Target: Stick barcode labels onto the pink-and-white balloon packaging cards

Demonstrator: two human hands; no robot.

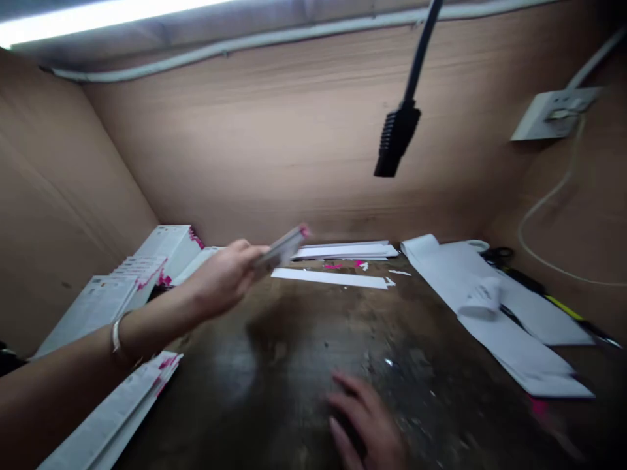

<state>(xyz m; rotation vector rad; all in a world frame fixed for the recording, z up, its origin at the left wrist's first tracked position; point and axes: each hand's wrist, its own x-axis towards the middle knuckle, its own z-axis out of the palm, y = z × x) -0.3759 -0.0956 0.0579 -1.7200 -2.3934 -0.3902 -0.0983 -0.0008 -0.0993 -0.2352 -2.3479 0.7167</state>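
Note:
My left hand (230, 271), a bracelet on its wrist, is closed on a thin stack of printed paper (284, 249) with a pink tip. It is raised over the back of the dark table and tilted, its print blurred. Similar printed paper stacks (110, 297) with pink end tabs stand to the left of that arm, and another stack (122, 411) lies below it. Low in the middle, my right hand (369, 424) hovers over or rests on the table; which of these I cannot tell. Its fingers are apart, slightly bent and blurred, with nothing visible in them.
White paper strips (333, 279) and pink scraps lie along the back. On the right are long white paper sheets (509, 339), a paper roll (482, 297), black-handled scissors (502, 253) and a yellow-and-black tool (563, 307). A black cable connector (398, 134) hangs above; a socket (553, 116) is on the wall.

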